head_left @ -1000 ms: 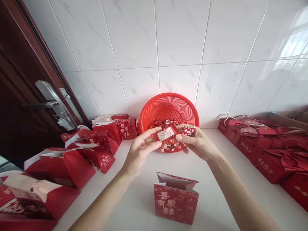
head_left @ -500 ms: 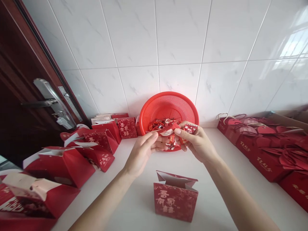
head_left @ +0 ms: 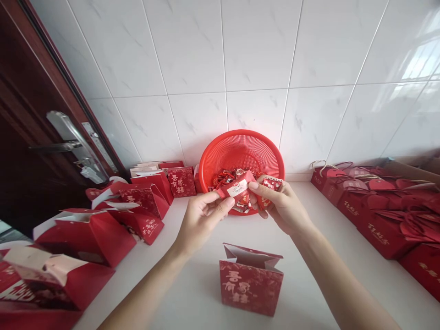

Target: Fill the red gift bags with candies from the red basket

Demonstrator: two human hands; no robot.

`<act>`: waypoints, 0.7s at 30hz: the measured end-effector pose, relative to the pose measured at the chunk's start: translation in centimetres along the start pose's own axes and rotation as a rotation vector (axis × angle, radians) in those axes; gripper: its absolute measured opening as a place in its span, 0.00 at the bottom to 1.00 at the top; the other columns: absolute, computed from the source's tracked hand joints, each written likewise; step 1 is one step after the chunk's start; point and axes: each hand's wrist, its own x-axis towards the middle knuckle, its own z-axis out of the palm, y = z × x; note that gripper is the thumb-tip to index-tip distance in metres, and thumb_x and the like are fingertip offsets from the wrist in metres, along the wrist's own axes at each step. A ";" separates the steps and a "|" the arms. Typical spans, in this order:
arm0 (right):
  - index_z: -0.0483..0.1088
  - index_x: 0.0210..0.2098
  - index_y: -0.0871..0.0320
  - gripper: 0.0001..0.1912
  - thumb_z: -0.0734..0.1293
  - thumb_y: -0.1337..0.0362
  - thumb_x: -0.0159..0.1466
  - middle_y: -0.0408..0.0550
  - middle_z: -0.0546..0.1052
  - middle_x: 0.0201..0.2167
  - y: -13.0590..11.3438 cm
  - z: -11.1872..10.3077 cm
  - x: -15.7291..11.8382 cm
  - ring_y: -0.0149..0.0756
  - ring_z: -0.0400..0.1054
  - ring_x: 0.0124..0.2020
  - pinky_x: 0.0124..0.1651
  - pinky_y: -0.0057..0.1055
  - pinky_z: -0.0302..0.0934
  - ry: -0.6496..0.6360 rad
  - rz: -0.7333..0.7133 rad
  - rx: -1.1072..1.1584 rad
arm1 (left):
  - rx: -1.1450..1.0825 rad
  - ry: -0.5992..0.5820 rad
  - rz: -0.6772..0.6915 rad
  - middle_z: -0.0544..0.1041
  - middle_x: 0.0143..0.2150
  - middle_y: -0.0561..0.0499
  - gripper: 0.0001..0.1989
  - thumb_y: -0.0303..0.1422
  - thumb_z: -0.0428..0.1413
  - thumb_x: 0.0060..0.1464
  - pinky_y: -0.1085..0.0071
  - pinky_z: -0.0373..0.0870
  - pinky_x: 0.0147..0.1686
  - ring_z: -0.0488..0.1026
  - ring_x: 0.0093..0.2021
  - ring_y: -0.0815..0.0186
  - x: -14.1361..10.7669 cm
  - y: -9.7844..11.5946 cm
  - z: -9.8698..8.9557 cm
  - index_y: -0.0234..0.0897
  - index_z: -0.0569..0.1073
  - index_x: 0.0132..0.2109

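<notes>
A red wrapped candy (head_left: 238, 187) with a white label is stretched between my two hands, in front of the basket. My left hand (head_left: 201, 220) pinches its left end between thumb and fingers. At the other end, the thumb of my right hand (head_left: 287, 204) touches the wrapper. That hand is also closed round other small red candy packets (head_left: 271, 183), partly covered by its fingers. Behind both hands a red plastic basket (head_left: 244, 134) leans toward the wall, with wrapped candies (head_left: 227, 175) inside. Below them stands a red paper gift bag (head_left: 251, 288), its top open.
Red gift bags (head_left: 91, 236) crowd the white tabletop's (head_left: 192, 293) left side. Closed red boxes (head_left: 385, 233) with ribbons and cord handles line the right. Behind is a tiled wall (head_left: 192, 50); a dark door (head_left: 30, 82) with a metal handle (head_left: 68, 133) stands at left.
The wrapped candy has turned so its white label faces me more fully. My left hand has shifted its grip to the candy's left end. My right hand has hardly moved.
</notes>
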 end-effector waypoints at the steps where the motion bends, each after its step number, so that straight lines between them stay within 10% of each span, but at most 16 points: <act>1: 0.69 0.23 0.58 0.20 0.78 0.52 0.56 0.44 0.71 0.21 0.0 0.1 0.0 0.29 0.61 0.21 0.18 0.24 0.52 0.010 -0.009 0.002 | 0.010 0.002 0.015 0.78 0.31 0.50 0.11 0.39 0.63 0.59 0.71 0.73 0.33 0.72 0.31 0.66 0.0 0.0 0.0 0.37 0.83 0.42; 10: 0.68 0.20 0.58 0.20 0.76 0.55 0.59 0.43 0.69 0.20 0.3 0.6 -0.3 0.29 0.61 0.21 0.19 0.26 0.52 0.061 -0.050 0.021 | -0.019 0.135 0.060 0.83 0.47 0.46 0.27 0.36 0.67 0.55 0.66 0.81 0.43 0.82 0.38 0.62 -0.9 -0.2 0.7 0.41 0.73 0.61; 21: 0.70 0.23 0.59 0.17 0.79 0.57 0.54 0.44 0.72 0.21 -0.1 0.1 -0.2 0.30 0.63 0.22 0.19 0.25 0.55 -0.027 -0.021 -0.020 | 0.094 0.145 0.150 0.82 0.34 0.54 0.20 0.32 0.65 0.57 0.74 0.81 0.38 0.81 0.31 0.68 -0.7 0.1 0.1 0.40 0.77 0.56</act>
